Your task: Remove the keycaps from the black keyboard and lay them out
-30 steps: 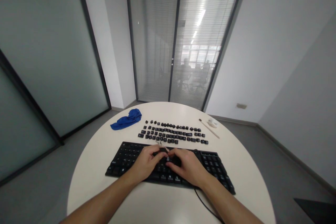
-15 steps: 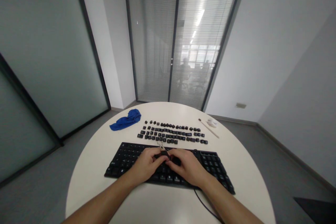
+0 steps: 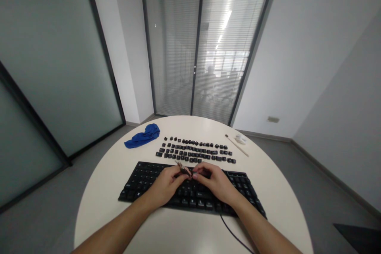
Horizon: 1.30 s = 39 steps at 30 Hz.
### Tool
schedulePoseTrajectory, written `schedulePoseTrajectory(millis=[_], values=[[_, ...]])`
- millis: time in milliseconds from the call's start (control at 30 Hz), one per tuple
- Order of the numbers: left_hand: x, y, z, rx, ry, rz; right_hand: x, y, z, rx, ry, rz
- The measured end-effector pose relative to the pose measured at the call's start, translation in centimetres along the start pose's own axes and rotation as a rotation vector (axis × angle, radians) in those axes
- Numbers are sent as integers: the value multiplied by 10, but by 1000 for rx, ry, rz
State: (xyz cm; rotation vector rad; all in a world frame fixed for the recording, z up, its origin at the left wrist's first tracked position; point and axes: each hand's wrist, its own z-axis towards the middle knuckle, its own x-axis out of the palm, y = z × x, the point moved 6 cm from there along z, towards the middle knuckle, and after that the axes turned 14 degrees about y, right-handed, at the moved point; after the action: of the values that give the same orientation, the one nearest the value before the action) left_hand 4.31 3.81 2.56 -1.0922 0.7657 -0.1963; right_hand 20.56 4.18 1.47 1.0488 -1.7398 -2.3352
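A black keyboard [image 3: 145,174] lies across the table under both hands. My left hand [image 3: 165,184] is closed over its middle, gripping a small keycap puller [image 3: 183,170] with a dark handle and thin wire prongs pointing away from me. Close beside it, my right hand [image 3: 216,182] pinches a small dark keycap [image 3: 194,174] between thumb and fingers, just off the puller. Fingers partly cover the keycap. Beyond the keyboard, loose black keycaps [image 3: 191,154] are laid out in several rows.
A crumpled blue cloth [image 3: 143,136] lies at the far left of the round white table [image 3: 178,232]. At the far right are a thin brush [image 3: 237,145] and a small white item [image 3: 240,139]. A black cable [image 3: 233,235] runs off the keyboard's near edge.
My hands have moved slightly apart. The puller has tilted left in my left hand, while my right fingers have shifted up and right with the small keycap.
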Motion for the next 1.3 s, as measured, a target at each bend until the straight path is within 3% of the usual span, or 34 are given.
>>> schedulePoseTrajectory(millis=[200,367,700,967,1300], values=[[1,0,0,-28,29,19,-32,-13,-7,155,-232,-260],[2,1,-1,-43,57,27,-54,-21,-12,273,-267,-480],[2,2,-1,-52,79,41,-49,-31,0,431,-210,-617],[2,3,-1,-48,79,23,-46,-32,11,441,-163,-654],[2,6,-1,-61,71,10,-48,-31,12,455,-207,-658]])
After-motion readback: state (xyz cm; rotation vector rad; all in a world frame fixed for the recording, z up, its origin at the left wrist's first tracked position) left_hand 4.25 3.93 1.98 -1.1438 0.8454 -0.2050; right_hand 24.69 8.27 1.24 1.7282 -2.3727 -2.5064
